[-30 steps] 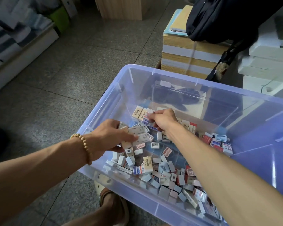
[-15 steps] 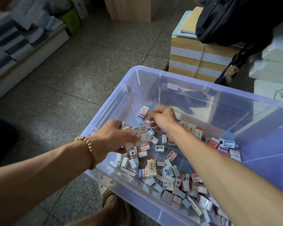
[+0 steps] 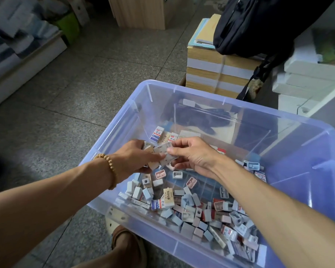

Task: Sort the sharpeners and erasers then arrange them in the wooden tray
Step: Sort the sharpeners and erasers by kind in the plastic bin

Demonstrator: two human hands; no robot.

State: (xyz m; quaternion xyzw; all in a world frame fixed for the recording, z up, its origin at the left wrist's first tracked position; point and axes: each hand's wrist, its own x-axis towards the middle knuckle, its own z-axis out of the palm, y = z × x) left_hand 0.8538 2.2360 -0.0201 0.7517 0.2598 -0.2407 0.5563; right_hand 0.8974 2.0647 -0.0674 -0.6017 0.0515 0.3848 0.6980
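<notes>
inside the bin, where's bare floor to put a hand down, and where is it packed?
Bare floor of the plastic bin lies along the far wall, beyond the row of erasers, and over the right part past the right hand. Packed: the near corner heap of sharpeners and erasers. The left hand holds a stack of erasers, which the right hand pinches too.

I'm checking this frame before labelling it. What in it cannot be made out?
Head view only:
- How many erasers the left hand grips: its fingers and the right hand cover the stack.
- Pieces under the right forearm in the plastic bin: hidden.
- Print on the erasers: too small.
- The bin's near right corner: cut off by the frame edge.
- The wooden tray: not identifiable.
</notes>
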